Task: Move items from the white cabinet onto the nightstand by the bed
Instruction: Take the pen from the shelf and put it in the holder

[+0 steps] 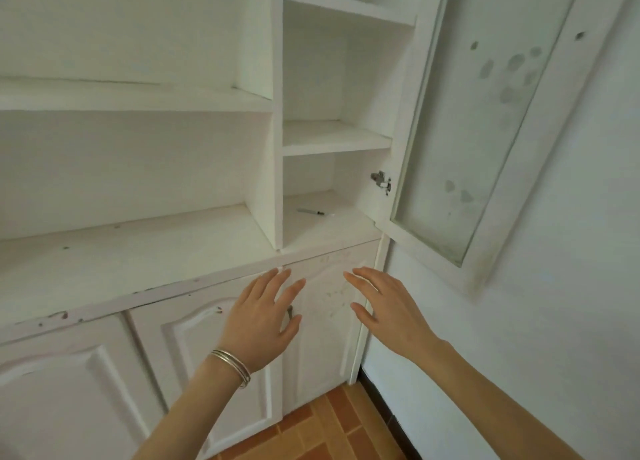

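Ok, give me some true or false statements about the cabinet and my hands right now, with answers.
1. A pen lies on the lowest shelf of the cabinet's narrow compartment. True.
2. The left hand holds the pen. False: it is open and holds nothing.
3. The glass door stands open. True.
4. The right hand grips the glass door. False: it is open, lower down, in front of the bottom doors.

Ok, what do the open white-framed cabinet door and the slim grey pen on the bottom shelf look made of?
The open white-framed cabinet door: painted wood or board frame, matte, grubby near its lower corner; the panel looks like glass, see-through and smudged with grey marks. The slim grey pen: probably plastic, grey barrel with a dark tip; too small to be sure.
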The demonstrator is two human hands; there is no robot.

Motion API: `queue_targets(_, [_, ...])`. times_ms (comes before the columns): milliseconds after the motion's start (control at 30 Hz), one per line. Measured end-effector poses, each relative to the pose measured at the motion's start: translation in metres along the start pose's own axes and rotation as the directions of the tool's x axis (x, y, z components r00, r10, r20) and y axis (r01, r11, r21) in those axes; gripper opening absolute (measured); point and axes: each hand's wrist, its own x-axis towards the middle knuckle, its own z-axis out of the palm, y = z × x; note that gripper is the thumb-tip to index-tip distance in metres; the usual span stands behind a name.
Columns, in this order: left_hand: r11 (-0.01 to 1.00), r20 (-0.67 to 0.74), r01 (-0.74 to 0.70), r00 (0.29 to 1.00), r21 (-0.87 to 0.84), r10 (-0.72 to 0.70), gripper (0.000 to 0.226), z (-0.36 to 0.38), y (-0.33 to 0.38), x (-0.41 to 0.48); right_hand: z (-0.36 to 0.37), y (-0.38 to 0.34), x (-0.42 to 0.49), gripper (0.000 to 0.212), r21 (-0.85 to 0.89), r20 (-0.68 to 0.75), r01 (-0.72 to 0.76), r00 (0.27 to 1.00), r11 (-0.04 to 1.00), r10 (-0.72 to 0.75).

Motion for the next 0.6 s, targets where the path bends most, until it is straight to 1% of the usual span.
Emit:
queue_targets(67, [1.000, 0.021, -0.012, 1.000, 0.006, 0.012, 0.052, 0.025, -0.008, 0.016, 0.018, 0.021, 0.019, 0.048, -0.011, -0.003, 0.015, 1.000, 1.000, -0.015])
queue_targets(167, [1.000, -0.019, -0.030, 0.999, 0.001, 0.030, 0.052, 0.045, -0.022, 0.047, 0.034, 0.046, 0.051, 0.047, -0.041, -0.039, 0.037, 0.998, 0.998, -0.039])
queue_targets(333, [0.998, -0.059, -0.064, 0.996, -0.027, 0.063, 0.050, 0.081, -0.059, 0.144, 0.059, 0.105, 0.145, 0.050, -0.081, -0.048, 0.069, 0.996, 0.994, -0.073])
queue_targets(433, [0.994, -0.030, -0.105, 0.994, -0.021, 0.104, 0.051, 0.112, -0.071, 0.194, 0.079, 0.143, 0.189, 0.050, -0.069, -0.018, 0.042, 0.999, 0.997, -0.043])
queue_targets(467, [0.995, -0.024, -0.097, 0.995, -0.023, 0.097, 0.051, 0.123, -0.075, 0.208, 0.088, 0.154, 0.199, 0.049, -0.056, -0.003, 0.031, 1.000, 0.998, -0.031])
queue_targets(600, [0.997, 0.071, -0.073, 0.995, -0.027, 0.075, 0.053, 0.171, -0.085, 0.240, 0.127, 0.197, 0.226, 0.047, -0.031, 0.064, -0.010, 0.998, 0.999, 0.012])
